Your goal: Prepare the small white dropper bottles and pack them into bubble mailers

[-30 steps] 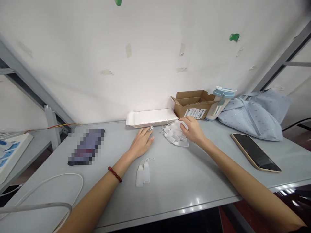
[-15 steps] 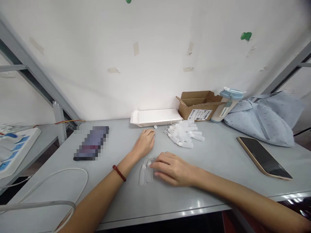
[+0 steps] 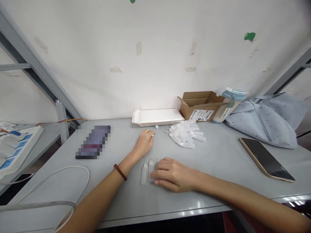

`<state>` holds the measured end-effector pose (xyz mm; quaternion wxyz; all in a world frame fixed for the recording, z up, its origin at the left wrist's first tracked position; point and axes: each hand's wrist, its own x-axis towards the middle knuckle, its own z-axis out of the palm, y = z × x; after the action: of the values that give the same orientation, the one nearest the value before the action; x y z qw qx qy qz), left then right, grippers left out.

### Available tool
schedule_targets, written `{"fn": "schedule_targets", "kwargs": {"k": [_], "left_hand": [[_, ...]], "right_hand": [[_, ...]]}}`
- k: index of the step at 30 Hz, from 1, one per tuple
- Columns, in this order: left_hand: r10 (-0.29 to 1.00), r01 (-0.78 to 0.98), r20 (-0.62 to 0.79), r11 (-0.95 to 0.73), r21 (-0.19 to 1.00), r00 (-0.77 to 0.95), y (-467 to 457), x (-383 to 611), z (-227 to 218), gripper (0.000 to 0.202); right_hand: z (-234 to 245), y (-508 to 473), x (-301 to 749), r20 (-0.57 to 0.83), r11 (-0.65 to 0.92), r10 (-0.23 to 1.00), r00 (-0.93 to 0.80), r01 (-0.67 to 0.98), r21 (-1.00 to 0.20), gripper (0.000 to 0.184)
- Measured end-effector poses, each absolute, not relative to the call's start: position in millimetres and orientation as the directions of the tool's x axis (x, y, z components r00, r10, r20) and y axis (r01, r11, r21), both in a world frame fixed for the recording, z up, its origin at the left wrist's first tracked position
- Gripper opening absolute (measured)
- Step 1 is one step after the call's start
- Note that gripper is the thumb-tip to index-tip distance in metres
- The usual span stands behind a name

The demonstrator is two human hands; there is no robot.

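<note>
My left hand [image 3: 143, 143], with a dark red bead bracelet [image 3: 120, 171] on its wrist, rests on the table with its fingers curled together. A tiny white piece [image 3: 153, 134] shows at its fingertips, too small to name. My right hand [image 3: 172, 174] lies low over the table with its fingers apart. Its index finger touches a small translucent plastic bottle [image 3: 151, 170] with a thin white cord at the neck. A second such bottle [image 3: 144, 174] lies just left of it. Beyond the hands is a pile of similar bottles [image 3: 183, 133]. A small white cap [image 3: 156, 127] sits left of the pile.
A flat white box [image 3: 159, 116] and an open cardboard box [image 3: 200, 105] stand against the wall. Right of them are a tumbler [image 3: 225, 106], a pale blue bag [image 3: 264, 121] and a phone [image 3: 267, 158]. A blurred-out device [image 3: 93, 142], cables and a power strip [image 3: 19, 147] are at left.
My right hand has come slightly nearer the table's front edge, its index finger sliding down from the bottle's neck to its body. The left hand has hardly moved; the view has shifted slightly.
</note>
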<state>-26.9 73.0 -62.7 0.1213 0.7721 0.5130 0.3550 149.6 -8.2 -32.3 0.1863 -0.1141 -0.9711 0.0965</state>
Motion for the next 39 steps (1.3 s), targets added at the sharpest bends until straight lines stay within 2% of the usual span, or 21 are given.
{"fn": "schedule_targets", "kwargs": {"k": [4, 9, 15, 20, 23, 26, 30, 34, 39], "left_hand": [[0.922, 0.64, 0.371, -0.352, 0.683, 0.111, 73.7, -28.3, -58.5, 0.023], [0.97, 0.487, 0.241, -0.197, 0.851, -0.029, 75.9, -29.0, -57.0, 0.022], [0.99, 0.274, 0.103, -0.074, 0.959, -0.095, 75.5, -31.3, -54.9, 0.025], [0.997, 0.14, 0.004, 0.007, 0.99, -0.082, 67.0, -31.6, -44.8, 0.03], [0.997, 0.064, -0.056, 0.059, 0.996, -0.056, 61.3, -31.6, -39.8, 0.03], [0.997, -0.009, -0.08, 0.08, 0.997, -0.024, 56.4, -32.8, -34.9, 0.029], [0.987, -0.19, -0.136, 0.149, 0.97, 0.08, 49.2, -32.6, -24.1, 0.018], [0.962, -0.275, -0.209, 0.251, 0.928, 0.175, 40.1, -25.9, -12.6, 0.008], [0.936, -0.286, -0.218, 0.296, 0.911, 0.277, 30.7, -15.1, -7.4, 0.011]], "right_hand": [[-34.2, -7.9, 149.6, 0.311, 0.945, 0.28, -0.908, 0.205, -0.253, 0.028], [-36.4, -7.1, 150.7, 0.29, 0.937, 0.298, -0.909, 0.221, -0.27, 0.028], [-36.7, -3.9, 150.6, 0.266, 0.941, 0.312, -0.912, 0.26, -0.216, 0.028], [-37.7, -0.2, 153.6, 0.247, 0.935, 0.342, -0.907, 0.304, -0.18, 0.027], [-39.8, 3.9, 157.1, 0.25, 0.931, 0.365, -0.897, 0.349, -0.107, 0.028], [-41.3, 10.6, 161.7, 0.312, 0.912, 0.398, -0.863, 0.41, -0.028, 0.03], [-39.5, 20.4, 168.3, 0.428, 0.884, 0.422, -0.799, 0.467, 0.0, 0.027], [-34.9, 24.0, 171.7, 0.526, 0.873, 0.425, -0.737, 0.487, -0.023, 0.023], [-32.1, 21.8, 171.5, 0.575, 0.893, 0.431, -0.695, 0.418, -0.164, 0.019]]}}
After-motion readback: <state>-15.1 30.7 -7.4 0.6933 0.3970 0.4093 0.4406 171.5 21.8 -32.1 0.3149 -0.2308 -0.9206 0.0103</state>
